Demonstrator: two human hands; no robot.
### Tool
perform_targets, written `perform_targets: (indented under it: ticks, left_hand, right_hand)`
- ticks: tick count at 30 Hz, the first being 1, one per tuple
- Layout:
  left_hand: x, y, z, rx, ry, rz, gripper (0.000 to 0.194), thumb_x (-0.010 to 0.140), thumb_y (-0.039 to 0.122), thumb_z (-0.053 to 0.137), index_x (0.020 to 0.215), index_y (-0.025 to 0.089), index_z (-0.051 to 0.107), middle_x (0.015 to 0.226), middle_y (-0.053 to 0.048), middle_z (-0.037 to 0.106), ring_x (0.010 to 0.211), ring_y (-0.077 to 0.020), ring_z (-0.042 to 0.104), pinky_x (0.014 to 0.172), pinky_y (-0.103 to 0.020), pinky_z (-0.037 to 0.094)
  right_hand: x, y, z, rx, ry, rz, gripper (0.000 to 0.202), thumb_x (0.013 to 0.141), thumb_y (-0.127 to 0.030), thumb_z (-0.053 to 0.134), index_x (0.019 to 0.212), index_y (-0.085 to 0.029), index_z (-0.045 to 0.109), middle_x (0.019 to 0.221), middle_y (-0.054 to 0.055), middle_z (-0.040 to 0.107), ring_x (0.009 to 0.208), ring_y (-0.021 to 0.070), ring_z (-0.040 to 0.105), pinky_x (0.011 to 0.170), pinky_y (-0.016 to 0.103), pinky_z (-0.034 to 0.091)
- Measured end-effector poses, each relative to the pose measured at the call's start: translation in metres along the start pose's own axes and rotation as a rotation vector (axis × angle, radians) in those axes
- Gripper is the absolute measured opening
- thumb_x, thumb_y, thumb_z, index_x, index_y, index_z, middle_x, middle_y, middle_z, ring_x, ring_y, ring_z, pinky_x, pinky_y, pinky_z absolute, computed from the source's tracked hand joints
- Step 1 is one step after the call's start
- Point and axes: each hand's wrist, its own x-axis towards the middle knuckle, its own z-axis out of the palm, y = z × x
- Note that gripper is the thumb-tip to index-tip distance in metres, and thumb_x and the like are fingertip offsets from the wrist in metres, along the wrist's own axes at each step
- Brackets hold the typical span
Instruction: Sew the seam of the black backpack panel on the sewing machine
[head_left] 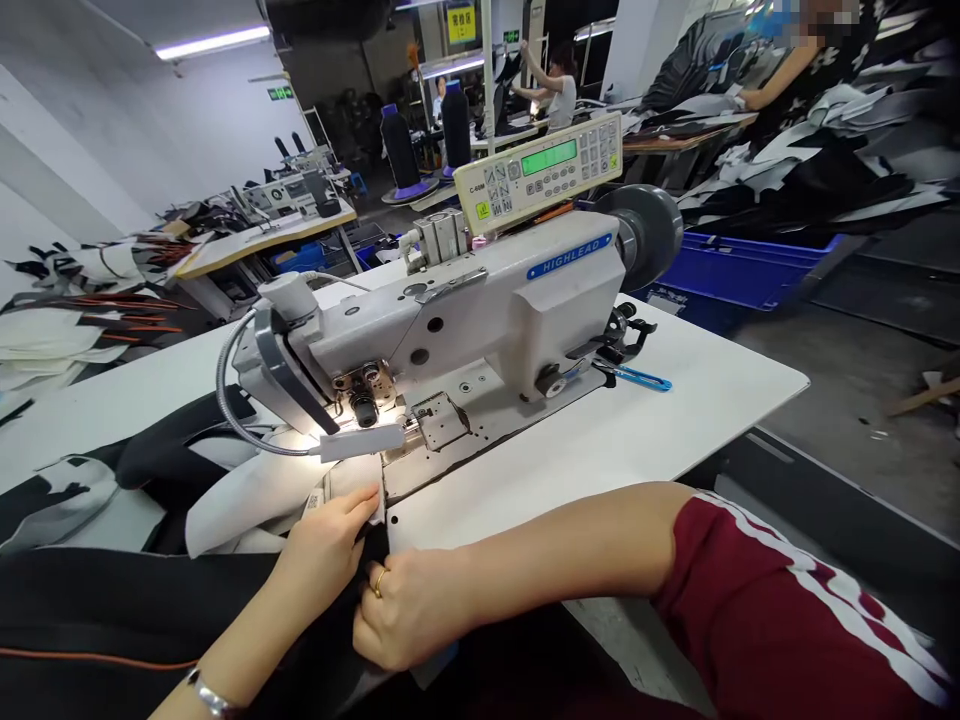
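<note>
Left hand [326, 545]: fingers [365, 503] nearly closed, pinching the near edge of the white woven fabric piece [247, 500]. Right hand [409, 605]: fingers curled under, clenched on black fabric [112, 610] at the white worktop [600, 440] edge. White piece lies just before the needle area of the grey-white industrial sewing machine [450, 320]; long axis runs left to right, right end toward needle.

1. The white fabric [247, 500] under the left hand [326, 545] looked like matt woven cloth.
2. The black fabric [112, 610] beside both hands was soft, dull cloth.
3. The sewing machine [480, 310] beyond the hands had a smooth, semi-gloss painted metal body.
4. The desk [637, 430] by the right hand [409, 605] was smooth, matt white laminate.
5. The bracelet [206, 692] on the left wrist shone like polished metal.
</note>
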Motion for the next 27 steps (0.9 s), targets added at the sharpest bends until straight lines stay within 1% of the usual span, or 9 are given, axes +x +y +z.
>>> perform_targets:
  ticks: [3, 6, 9, 12, 15, 19, 23, 27]
  left_hand:
    - [0.005, 0.003, 0.001, 0.010, 0.030, -0.009, 0.053, 0.076, 0.007, 0.040, 0.121, 0.014, 0.068, 0.128, -0.009, 0.067, 0.111, -0.0242, 0.067, 0.086, -0.035, 0.061]
    - [0.008, 0.000, 0.003, 0.002, 0.073, 0.001, 0.052, 0.075, 0.006, 0.042, 0.119, 0.015, 0.068, 0.125, -0.010, 0.068, 0.109, -0.0244, 0.068, 0.086, -0.034, 0.061]
    - [0.010, -0.006, 0.008, 0.020, 0.164, 0.076, 0.049, 0.076, 0.006, 0.041, 0.114, 0.016, 0.070, 0.120, -0.009, 0.071, 0.104, -0.0227, 0.070, 0.084, -0.031, 0.060]
    - [0.011, -0.011, 0.011, 0.027, 0.224, 0.133, 0.047, 0.075, 0.006, 0.041, 0.111, 0.017, 0.071, 0.116, -0.008, 0.072, 0.101, -0.0216, 0.070, 0.082, -0.030, 0.060]
    - [0.012, -0.014, 0.012, 0.025, 0.248, 0.155, 0.050, 0.074, 0.004, 0.040, 0.112, 0.017, 0.069, 0.115, -0.008, 0.072, 0.099, -0.0212, 0.070, 0.080, -0.029, 0.059]
    - [0.015, -0.015, 0.008, 0.022, 0.267, 0.206, 0.048, 0.074, 0.001, 0.040, 0.110, 0.016, 0.069, 0.112, -0.007, 0.073, 0.095, -0.0204, 0.069, 0.077, -0.028, 0.058]
    - [0.020, -0.017, 0.005, -0.039, 0.252, 0.210, 0.044, 0.078, 0.002, 0.040, 0.107, 0.017, 0.070, 0.109, -0.006, 0.073, 0.093, -0.0189, 0.068, 0.080, -0.028, 0.057]
    - [0.026, -0.021, 0.003, -0.112, 0.298, 0.237, 0.041, 0.083, 0.003, 0.040, 0.104, 0.019, 0.071, 0.105, -0.004, 0.075, 0.093, -0.0163, 0.069, 0.083, -0.026, 0.056]
  right_hand:
    - [-0.007, 0.007, 0.002, 0.032, -0.011, 0.011, 0.013, 0.076, -0.010, 0.055, 0.066, -0.016, 0.049, 0.054, 0.001, 0.046, 0.049, 0.0153, 0.052, 0.043, 0.026, 0.032]
    - [-0.012, 0.013, 0.003, 0.064, -0.012, 0.039, 0.014, 0.077, -0.010, 0.055, 0.067, -0.017, 0.049, 0.056, 0.001, 0.048, 0.049, 0.0151, 0.052, 0.041, 0.026, 0.032]
    - [-0.014, 0.016, 0.002, 0.087, -0.001, 0.080, 0.016, 0.077, -0.010, 0.056, 0.065, -0.017, 0.047, 0.056, 0.001, 0.048, 0.052, 0.0156, 0.053, 0.043, 0.026, 0.034]
    - [-0.015, 0.019, 0.001, 0.100, -0.035, 0.111, 0.016, 0.077, -0.011, 0.057, 0.066, -0.018, 0.047, 0.058, 0.001, 0.050, 0.054, 0.0162, 0.055, 0.045, 0.027, 0.037]
    - [-0.015, 0.023, -0.001, 0.118, -0.098, 0.136, 0.017, 0.079, -0.012, 0.057, 0.067, -0.018, 0.047, 0.059, 0.001, 0.052, 0.056, 0.0164, 0.056, 0.047, 0.028, 0.039]
    - [-0.014, 0.028, -0.004, 0.137, -0.134, 0.167, 0.019, 0.081, -0.011, 0.056, 0.067, -0.018, 0.046, 0.061, 0.002, 0.054, 0.059, 0.0168, 0.058, 0.048, 0.029, 0.040]
    - [-0.015, 0.033, -0.005, 0.153, -0.154, 0.207, 0.019, 0.081, -0.010, 0.056, 0.066, -0.018, 0.048, 0.061, 0.002, 0.054, 0.060, 0.0174, 0.057, 0.048, 0.030, 0.038]
    - [-0.017, 0.037, 0.000, 0.176, -0.164, 0.259, 0.018, 0.080, -0.009, 0.055, 0.066, -0.018, 0.049, 0.060, 0.001, 0.055, 0.061, 0.0179, 0.056, 0.048, 0.030, 0.037]
